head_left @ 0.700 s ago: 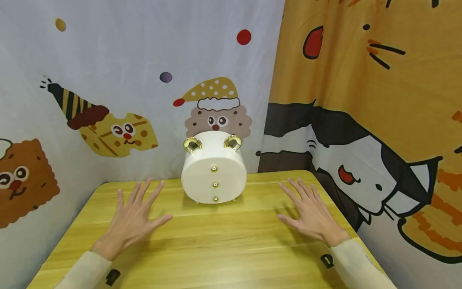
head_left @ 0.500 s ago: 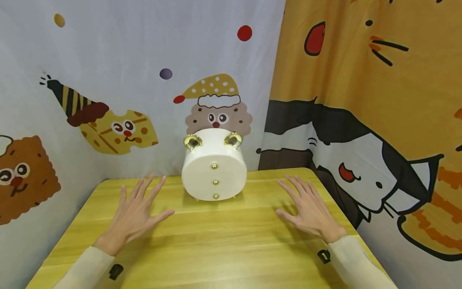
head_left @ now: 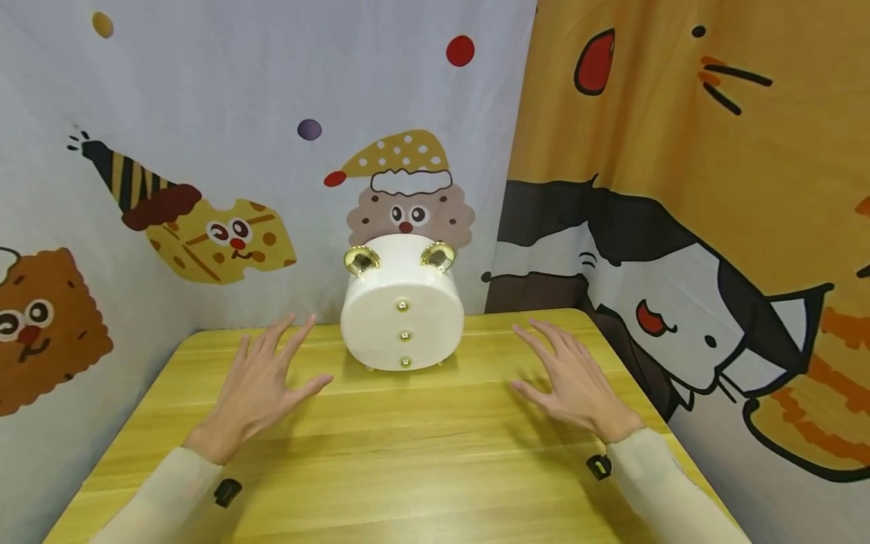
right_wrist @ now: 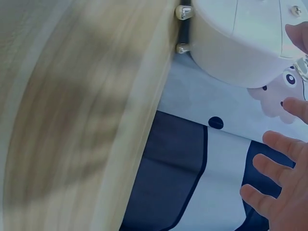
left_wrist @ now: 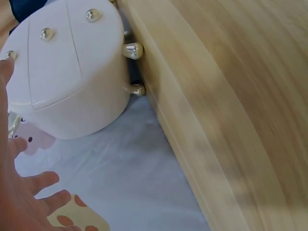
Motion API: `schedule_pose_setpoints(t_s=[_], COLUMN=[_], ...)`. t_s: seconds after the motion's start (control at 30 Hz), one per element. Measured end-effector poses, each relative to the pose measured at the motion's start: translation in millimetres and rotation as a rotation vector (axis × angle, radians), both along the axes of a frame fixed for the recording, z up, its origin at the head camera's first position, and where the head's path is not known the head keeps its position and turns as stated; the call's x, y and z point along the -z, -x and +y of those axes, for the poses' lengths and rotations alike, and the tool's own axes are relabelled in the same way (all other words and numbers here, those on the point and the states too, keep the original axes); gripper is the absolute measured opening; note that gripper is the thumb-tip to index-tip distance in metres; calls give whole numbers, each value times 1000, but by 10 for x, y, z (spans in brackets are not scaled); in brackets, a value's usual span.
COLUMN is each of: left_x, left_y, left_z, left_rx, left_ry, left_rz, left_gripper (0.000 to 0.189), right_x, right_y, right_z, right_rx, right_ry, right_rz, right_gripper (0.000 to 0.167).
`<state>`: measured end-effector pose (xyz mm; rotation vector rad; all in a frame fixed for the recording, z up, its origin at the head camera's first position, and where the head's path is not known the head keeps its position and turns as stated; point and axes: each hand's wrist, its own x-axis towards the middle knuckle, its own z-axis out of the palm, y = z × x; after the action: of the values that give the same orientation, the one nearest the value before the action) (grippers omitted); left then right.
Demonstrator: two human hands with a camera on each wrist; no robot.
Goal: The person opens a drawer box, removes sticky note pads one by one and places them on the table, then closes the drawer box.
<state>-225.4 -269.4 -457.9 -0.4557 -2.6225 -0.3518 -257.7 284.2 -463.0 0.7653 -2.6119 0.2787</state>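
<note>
A small white oval drawer box (head_left: 370, 325) stands near the table's back edge, with three gold knobs down its front and two gold ears on top. Seams between its drawers and short gold feet (left_wrist: 134, 51) show in the left wrist view. My left hand (head_left: 254, 389) hovers to the left of the box, fingers spread and thumb pointing inward. On the other side my right hand (head_left: 578, 381) is held the same way. Both hands hold nothing and are apart from the box. In the right wrist view, spread fingertips (right_wrist: 272, 142) show beside the white box.
The box stands on a yellow wood-grain table (head_left: 408, 461). Behind it hangs a pale cartoon-print curtain (head_left: 224, 91), and an orange one (head_left: 652, 151) with a cat print hangs along the right. A small black clip (head_left: 227, 493) is at the left cuff, and another (head_left: 599, 467) at the right.
Both hands have moved slightly inward and forward, toward the box. The view has tilted down a little, so the scene sits higher in it. The box stays in place on the table.
</note>
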Motion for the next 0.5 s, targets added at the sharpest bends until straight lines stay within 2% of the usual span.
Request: schedule_pose_setpoints(t_s=[0.23, 0.5], left_x=[-43, -65], left_y=[25, 23], left_z=[45, 89], left_rx=[11, 11], left_ry=[-19, -61], left_rz=[28, 18], left_gripper=[106, 103], right_x=[-105, -136], right_y=[36, 33], right_z=[-65, -139], right_rx=[-6, -18], right_ry=[17, 38], right_rz=[-1, 2], right_gripper=[95, 94])
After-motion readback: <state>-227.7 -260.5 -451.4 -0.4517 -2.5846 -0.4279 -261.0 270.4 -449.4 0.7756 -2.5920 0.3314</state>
